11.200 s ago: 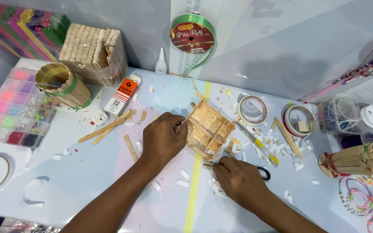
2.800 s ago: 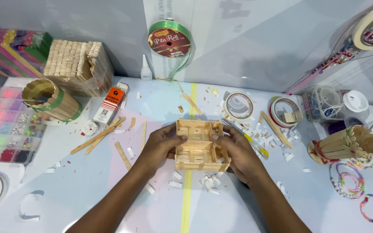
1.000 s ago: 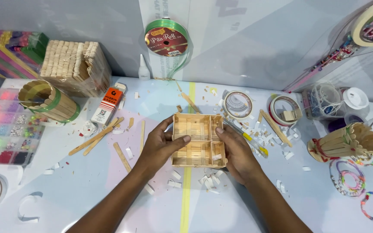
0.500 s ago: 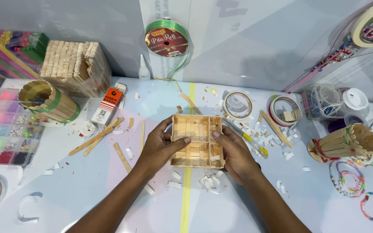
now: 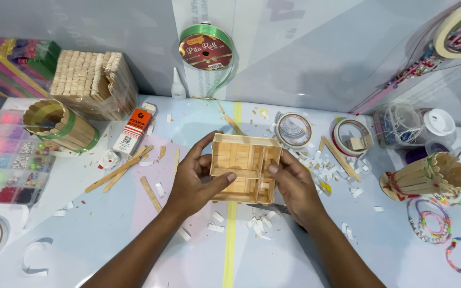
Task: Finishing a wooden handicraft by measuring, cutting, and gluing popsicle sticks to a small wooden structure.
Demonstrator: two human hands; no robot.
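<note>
A small open box of craft sticks [image 5: 245, 168], divided inside into compartments, is held just above the middle of the tabletop [image 5: 108, 234], open side up toward the camera. The left hand [image 5: 192, 178] is clasped around its left side, thumb laid across the lower front. The right hand [image 5: 293, 184] is closed on its right side, thumb pressed on the inner partition. White paper scraps [image 5: 260, 224] lie beneath. Loose sticks [image 5: 119, 169] are noted toward the left edge, two tape rolls [image 5: 293, 129] toward the far edge, and a green ribbon spool [image 5: 206, 50] against the back wall.
</note>
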